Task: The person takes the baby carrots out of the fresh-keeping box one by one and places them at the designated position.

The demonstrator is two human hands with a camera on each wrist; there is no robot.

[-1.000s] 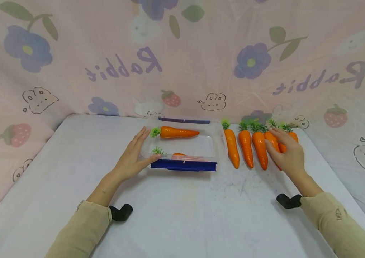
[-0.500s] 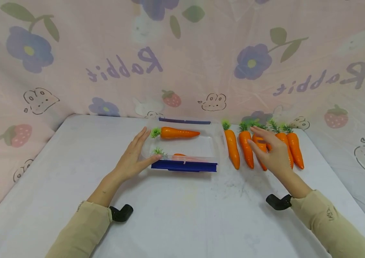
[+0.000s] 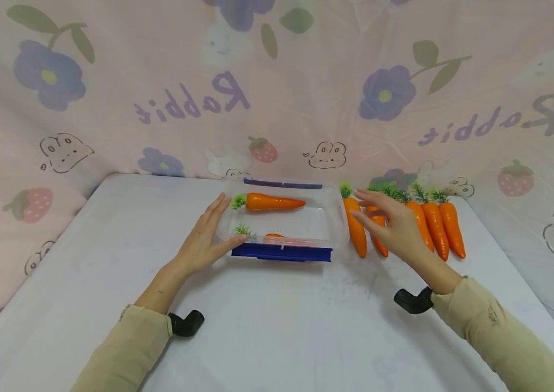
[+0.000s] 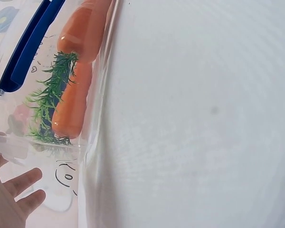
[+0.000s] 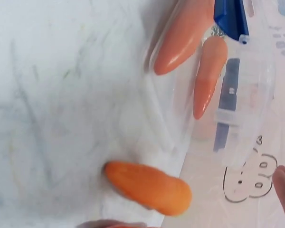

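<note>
A clear plastic box (image 3: 339,220) with blue clasps (image 3: 282,252) stands open-topped at mid-table. Inside lies an orange carrot (image 3: 274,202) with green leaves; a second carrot (image 5: 185,40) lies along the front wall, mostly hidden in the head view. My left hand (image 3: 203,239) rests at the box's left side, fingers spread and thumb at its front corner. My right hand (image 3: 399,228) hovers over the row of carrots, fingers apart and holding nothing. Its fingertips are by the leftmost loose carrot (image 3: 357,234), close to the box's right wall. The hand partly covers the carrots below it.
Several more carrots (image 3: 435,231) lie side by side on the right of the white table (image 3: 287,321), leaves towards the back. A printed cloth (image 3: 287,109) hangs behind the table. Black wrist mounts (image 3: 186,324) stick out from both sleeves.
My right hand has moved left across the carrot row, from the right-hand carrots towards the one nearest the box. The right-hand carrots are uncovered now. My left hand and the box stay put.
</note>
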